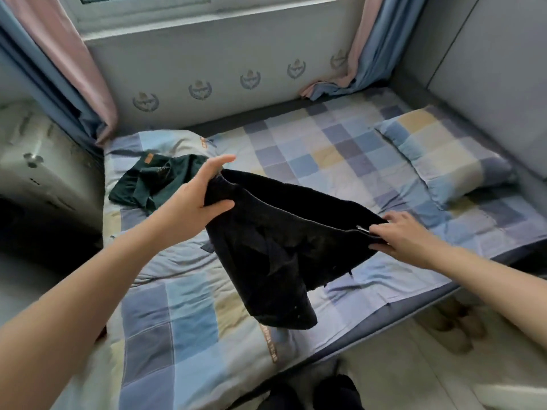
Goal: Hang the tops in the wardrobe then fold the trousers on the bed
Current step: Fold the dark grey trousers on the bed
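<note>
Black trousers (275, 250) hang above the bed (189, 315), stretched by the waistband between both hands. My left hand (198, 196) grips the left end of the waistband, thumb under the cloth and fingers over it. My right hand (405, 235) pinches the right end of the waistband. The legs droop onto the checked blue, grey and yellow quilt. A dark green garment (142, 184) with an orange label lies crumpled on the quilt, left of my left hand. No wardrobe is in view.
A checked pillow (447, 155) lies at the bed's right end against a grey padded wall. Pink and blue curtains (77, 75) hang at both sides of the window wall behind the bed. Slippers (455, 327) sit on the floor at the bed's near edge.
</note>
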A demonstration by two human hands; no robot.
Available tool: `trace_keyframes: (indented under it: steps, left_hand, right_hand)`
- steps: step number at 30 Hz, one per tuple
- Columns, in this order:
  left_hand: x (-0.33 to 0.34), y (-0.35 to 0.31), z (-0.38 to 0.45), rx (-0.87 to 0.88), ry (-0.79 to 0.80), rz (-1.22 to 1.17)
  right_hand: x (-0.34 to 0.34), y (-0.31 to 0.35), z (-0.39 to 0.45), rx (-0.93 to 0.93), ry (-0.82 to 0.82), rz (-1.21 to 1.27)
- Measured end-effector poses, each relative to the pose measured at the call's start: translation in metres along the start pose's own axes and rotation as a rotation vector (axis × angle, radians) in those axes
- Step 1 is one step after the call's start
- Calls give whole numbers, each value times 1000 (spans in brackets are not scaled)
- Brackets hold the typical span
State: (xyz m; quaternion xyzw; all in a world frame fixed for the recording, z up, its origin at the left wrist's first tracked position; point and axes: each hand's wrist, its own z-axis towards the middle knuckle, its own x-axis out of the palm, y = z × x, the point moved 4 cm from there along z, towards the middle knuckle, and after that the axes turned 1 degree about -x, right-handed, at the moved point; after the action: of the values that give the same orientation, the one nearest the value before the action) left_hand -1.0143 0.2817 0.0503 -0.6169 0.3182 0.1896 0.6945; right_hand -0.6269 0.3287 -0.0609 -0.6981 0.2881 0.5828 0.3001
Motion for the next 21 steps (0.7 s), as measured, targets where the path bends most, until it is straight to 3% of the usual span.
trace_keyframes:
  steps: [4,9,13,18,21]
  left_hand:
    - [24,-9,22,103,196,357]
    - [68,-29,53,191,302,578]
    - [111,-57,84,236,317,831]
    - [180,-97,112,344,520,1246]
    - [212,-119,131,442,592,1358]
  right_hand:
    - [-39,-48,-21,67,-69,45]
    - [-63,-109,-58,60,-98,48]
    - [-77,-131,-93,-260,-88,-70]
    - [-51,-152,-150,-778,12,-293]
    - [-31,-179,-174,-860,132,-351]
